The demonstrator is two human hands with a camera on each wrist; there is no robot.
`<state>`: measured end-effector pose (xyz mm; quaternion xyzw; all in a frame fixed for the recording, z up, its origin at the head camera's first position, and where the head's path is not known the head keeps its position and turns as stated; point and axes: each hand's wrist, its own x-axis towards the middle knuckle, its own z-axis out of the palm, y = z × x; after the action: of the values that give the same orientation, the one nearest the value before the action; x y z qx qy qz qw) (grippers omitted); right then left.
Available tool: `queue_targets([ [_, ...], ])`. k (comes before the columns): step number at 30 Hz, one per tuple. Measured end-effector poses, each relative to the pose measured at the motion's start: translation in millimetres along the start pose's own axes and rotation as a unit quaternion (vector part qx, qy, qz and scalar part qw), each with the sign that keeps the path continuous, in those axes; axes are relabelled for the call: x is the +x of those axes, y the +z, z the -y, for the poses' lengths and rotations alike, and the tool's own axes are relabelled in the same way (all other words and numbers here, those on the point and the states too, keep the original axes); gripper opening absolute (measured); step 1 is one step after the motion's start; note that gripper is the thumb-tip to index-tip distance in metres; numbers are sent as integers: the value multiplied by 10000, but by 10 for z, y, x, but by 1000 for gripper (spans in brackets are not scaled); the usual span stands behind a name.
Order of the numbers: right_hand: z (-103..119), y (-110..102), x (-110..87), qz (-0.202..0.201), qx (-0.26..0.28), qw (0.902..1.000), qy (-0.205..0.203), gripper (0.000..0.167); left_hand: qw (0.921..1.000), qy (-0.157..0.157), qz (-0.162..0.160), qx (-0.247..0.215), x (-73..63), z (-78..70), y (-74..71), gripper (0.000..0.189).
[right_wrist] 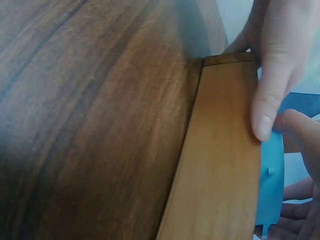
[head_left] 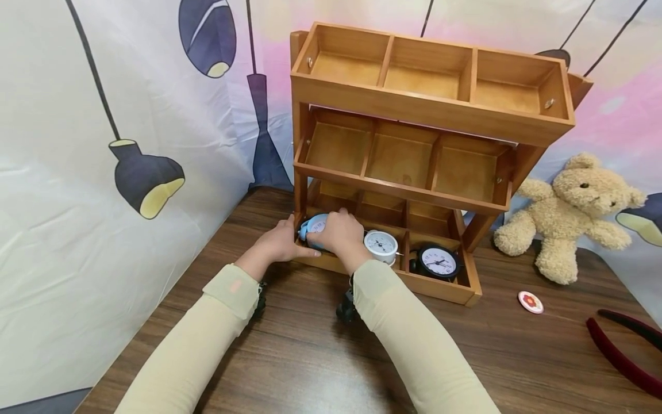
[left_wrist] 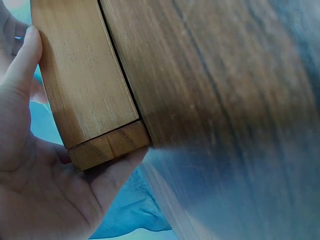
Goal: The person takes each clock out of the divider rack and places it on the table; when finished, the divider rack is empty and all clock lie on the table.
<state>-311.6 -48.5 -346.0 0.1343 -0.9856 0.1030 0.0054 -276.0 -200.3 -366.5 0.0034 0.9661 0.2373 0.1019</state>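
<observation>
A light-blue alarm clock (head_left: 306,227) sits in the left compartment of the bottom tier of a wooden shelf (head_left: 429,110). My right hand (head_left: 342,233) holds this clock from the right and partly covers its dial. My left hand (head_left: 276,242) grips the shelf's lower left corner. In the left wrist view its thumb lies at the top edge of the front board (left_wrist: 85,70), with the palm around the end piece. The clock's blue casing (right_wrist: 271,185) shows behind the board in the right wrist view. A white alarm clock (head_left: 381,244) stands in the middle compartment, a black one (head_left: 438,262) in the right.
Above are two more tiers of the shelf, each with three bare compartments. A teddy bear (head_left: 566,213) sits right of the shelf. Nearer on the table (head_left: 289,356) lie a round badge with a red flower (head_left: 530,302) and a dark-red curved band (head_left: 620,356).
</observation>
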Motion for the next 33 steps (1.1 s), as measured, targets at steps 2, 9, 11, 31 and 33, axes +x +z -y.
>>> queue_targets([
  [2, -11, -28, 0, -20, 49, 10000, 20, 73, 10000, -15, 27, 15, 4, -5, 1, 127],
  [9, -36, -94, -9, -36, 171, 9998, -28, 77, 10000, -48, 44, -15, -2, -4, -4, 127],
  [11, -42, -120, -15, -77, 202, 9998, -51, 78, 10000, -50, 58, -13, -1, -2, -4, 127],
  [31, -232, -381, -271, -157, 612, 9976, -281, 85, 9998, -101, 105, 101, 0, -16, -20, 130],
  [33, -254, -404, -334, -157, 661, 9969, -405, 86, 9998, -135, 111, 90, 3, -22, -25, 127],
])
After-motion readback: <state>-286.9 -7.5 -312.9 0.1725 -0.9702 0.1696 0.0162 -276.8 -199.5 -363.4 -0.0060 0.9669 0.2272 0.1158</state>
